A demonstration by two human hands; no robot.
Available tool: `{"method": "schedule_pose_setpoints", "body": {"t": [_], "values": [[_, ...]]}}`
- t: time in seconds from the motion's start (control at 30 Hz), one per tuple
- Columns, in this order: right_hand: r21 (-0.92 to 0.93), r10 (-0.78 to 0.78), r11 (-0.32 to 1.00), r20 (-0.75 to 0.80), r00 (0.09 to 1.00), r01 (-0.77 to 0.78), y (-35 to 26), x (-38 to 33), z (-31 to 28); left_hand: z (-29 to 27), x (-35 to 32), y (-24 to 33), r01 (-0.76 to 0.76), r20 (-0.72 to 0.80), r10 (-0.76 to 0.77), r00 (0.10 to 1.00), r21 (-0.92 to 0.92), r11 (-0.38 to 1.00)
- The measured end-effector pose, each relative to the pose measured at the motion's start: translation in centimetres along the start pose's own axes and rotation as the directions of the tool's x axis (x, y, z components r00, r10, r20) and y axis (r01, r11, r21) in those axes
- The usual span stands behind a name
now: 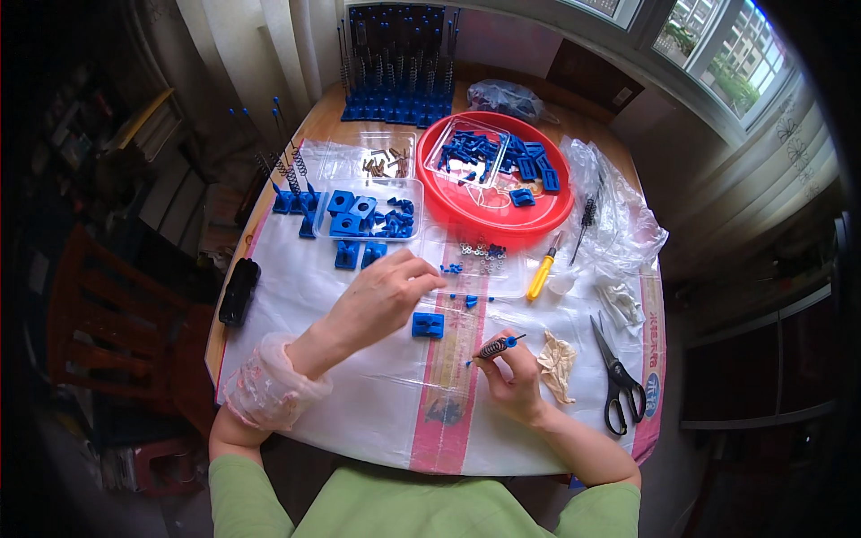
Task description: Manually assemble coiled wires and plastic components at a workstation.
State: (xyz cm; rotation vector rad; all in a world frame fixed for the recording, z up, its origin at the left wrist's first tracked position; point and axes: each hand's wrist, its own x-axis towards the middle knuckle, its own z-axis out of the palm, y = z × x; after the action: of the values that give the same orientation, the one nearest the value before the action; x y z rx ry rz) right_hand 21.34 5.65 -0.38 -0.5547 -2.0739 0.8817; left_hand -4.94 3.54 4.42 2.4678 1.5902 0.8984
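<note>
My right hand (513, 381) is closed round a thin rod with a dark coil spring (495, 347) on it and small blue pieces at its ends. Over the middle of the table, my left hand (387, 291) has its fingers bent together; whether anything small is between the tips is hidden. Just beyond those fingertips lie tiny blue pieces (452, 268) on a clear plastic lid. A square blue plastic block (428, 325) sits between my hands. Closer to the lid are a small blue cone (471, 302) and other tiny bits.
A red round tray (565, 211) holds blue parts. Left of it stands a clear box (420, 215) of blue blocks, with brass-coloured pieces (387, 164) behind. Spring assemblies (395, 99) stand at the back. Rightward lie a yellow-handled tool (541, 276), crumpled cloth (557, 363) and black scissors (619, 381).
</note>
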Motion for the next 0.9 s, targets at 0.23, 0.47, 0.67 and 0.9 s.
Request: {"method": "schedule_pose_setpoints", "body": {"t": [0.23,0.47,0.67,0.9], "values": [[-0.026,0.012,1.0,0.01,1.0,-0.012,-0.5,0.2,0.1,-0.2,0.1,6.4,0.027,-0.086,-0.071,0.994,-0.435,0.9],[-0.072,-0.061,0.996,-0.019,0.998,0.059,-0.2,0.2,-0.3,-1.3,-0.5,7.5,0.07,-0.104,-0.148,0.983,-0.541,0.838],[-0.395,-0.127,0.914,-0.045,0.991,0.099,-1.5,1.6,-3.1,-2.1,-1.2,6.8,0.166,-0.065,-0.273,0.96,-0.65,0.742],[-0.742,-0.114,0.659,0.059,0.992,0.12,-1.2,1.6,-4.1,-2.7,-1.1,7.9,0.09,-0.17,-0.226,0.959,-0.575,0.813]]}}
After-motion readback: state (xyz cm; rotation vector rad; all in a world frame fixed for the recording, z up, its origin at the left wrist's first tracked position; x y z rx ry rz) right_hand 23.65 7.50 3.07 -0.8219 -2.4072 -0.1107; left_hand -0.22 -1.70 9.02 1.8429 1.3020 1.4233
